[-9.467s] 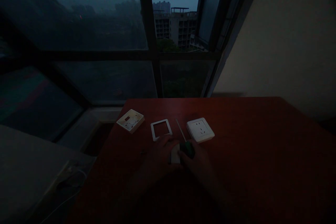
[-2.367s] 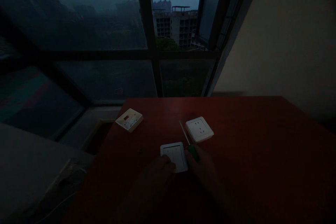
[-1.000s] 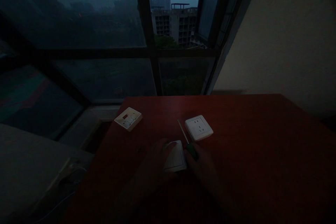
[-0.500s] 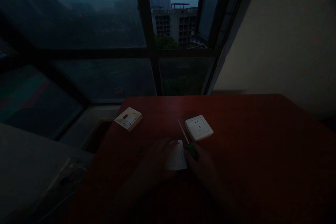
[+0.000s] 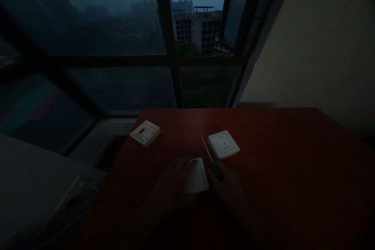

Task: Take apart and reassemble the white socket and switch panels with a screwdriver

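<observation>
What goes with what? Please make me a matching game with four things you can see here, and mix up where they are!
Things:
1. Shallow, open white square plastic box
2. Green-handled screwdriver with a thin metal shaft
3. White square plastic socket with dark slots
4. White square plastic plate with a line along its face

Places:
A. In the bare left hand
B. Just to the right of the screwdriver
C. Near the left edge of the shiny red-brown table
D. In the bare right hand

Right pairs: 1-C, 2-D, 3-B, 4-A
</observation>
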The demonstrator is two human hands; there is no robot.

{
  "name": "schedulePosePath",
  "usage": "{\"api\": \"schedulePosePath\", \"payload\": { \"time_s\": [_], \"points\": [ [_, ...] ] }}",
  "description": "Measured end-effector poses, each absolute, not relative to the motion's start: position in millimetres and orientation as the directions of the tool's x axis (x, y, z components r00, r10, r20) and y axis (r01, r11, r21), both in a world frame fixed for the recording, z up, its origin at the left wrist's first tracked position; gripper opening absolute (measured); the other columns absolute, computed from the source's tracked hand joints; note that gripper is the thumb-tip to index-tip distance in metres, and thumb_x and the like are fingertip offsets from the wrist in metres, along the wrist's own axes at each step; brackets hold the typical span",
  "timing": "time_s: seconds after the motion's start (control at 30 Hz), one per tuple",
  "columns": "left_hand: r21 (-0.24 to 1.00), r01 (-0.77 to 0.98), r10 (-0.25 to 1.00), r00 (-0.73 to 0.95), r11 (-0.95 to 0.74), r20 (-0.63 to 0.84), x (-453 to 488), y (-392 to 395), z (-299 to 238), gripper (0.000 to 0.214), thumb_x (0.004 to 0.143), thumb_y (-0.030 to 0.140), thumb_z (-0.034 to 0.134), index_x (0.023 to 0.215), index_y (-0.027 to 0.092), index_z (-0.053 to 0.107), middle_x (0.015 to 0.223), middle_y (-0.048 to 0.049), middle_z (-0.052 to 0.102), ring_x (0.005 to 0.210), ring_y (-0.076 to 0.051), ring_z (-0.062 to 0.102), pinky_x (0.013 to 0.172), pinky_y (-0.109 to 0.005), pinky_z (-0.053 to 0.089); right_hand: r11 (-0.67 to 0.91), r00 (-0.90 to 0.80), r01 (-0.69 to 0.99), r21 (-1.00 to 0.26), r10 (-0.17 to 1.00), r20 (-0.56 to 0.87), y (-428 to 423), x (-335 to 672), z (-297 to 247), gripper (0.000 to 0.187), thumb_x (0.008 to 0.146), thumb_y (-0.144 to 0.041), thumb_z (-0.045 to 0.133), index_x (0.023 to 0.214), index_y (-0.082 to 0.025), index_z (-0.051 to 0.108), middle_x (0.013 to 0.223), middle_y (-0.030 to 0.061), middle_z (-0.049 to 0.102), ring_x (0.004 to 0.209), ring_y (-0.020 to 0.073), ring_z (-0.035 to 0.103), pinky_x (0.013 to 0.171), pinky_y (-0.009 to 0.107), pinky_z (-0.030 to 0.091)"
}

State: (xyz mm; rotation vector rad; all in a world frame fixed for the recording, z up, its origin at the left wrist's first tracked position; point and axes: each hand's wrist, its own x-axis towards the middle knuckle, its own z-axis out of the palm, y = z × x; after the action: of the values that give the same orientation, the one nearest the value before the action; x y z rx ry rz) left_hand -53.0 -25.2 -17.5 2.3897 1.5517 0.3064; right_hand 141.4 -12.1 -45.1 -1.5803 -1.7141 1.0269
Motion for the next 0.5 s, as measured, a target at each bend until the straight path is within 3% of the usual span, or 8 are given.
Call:
{"api": "schedulePosePath", "payload": {
  "time_s": [0.13,0.3,0.37,0.5],
  "points": [
    [0.282,0.909,0.951,0.284,-0.307,0.122,-79,-25,-12,0.076,0.065,0.030,0.073,0.134,0.021,0.042,0.135,-0.0137,0.048,0.120,-0.033,0.050,0.097,-0.048,0.046,-0.017,-0.099,0.568,-0.823,0.991,-0.090,-13,141,-43,0.024,0.086,-0.038,0.046,0.080,-0.019,0.058,0.072,0.0029,0.064,0.064,0.0159,0.057,0.059,0.025,0.040],
    [0.169,0.972,0.929,0.097,-0.166,0.358,-138,-29,-8,0.072,0.074,0.037,0.066,0.137,0.023,0.036,0.136,-0.0129,0.046,0.123,-0.035,0.047,0.098,-0.050,0.045,-0.046,-0.094,0.564,-0.824,0.988,-0.120,-13,140,-44,0.027,0.087,-0.040,0.045,0.088,-0.018,0.062,0.079,0.0047,0.066,0.069,0.0169,0.060,0.061,0.026,0.042],
    [0.154,0.985,0.936,0.023,-0.082,0.352,-158,-32,-7,0.075,0.076,0.040,0.064,0.141,0.025,0.030,0.141,-0.0119,0.041,0.125,-0.036,0.045,0.097,-0.051,0.045,-0.029,-0.107,0.559,-0.829,0.989,-0.106,-12,140,-46,0.028,0.087,-0.040,0.044,0.087,-0.018,0.062,0.078,0.0045,0.066,0.067,0.0167,0.060,0.060,0.026,0.042],
    [0.119,0.983,0.946,-0.168,0.140,0.277,-180,-33,-11,0.068,0.082,0.043,0.057,0.142,0.026,0.030,0.133,-0.0117,0.049,0.110,-0.034,0.057,0.083,-0.047,0.053,-0.022,-0.107,0.576,-0.817,0.989,-0.102,-11,140,-48,0.027,0.087,-0.039,0.044,0.085,-0.018,0.061,0.077,0.0047,0.066,0.067,0.0169,0.060,0.059,0.026,0.041]
  ]
}}
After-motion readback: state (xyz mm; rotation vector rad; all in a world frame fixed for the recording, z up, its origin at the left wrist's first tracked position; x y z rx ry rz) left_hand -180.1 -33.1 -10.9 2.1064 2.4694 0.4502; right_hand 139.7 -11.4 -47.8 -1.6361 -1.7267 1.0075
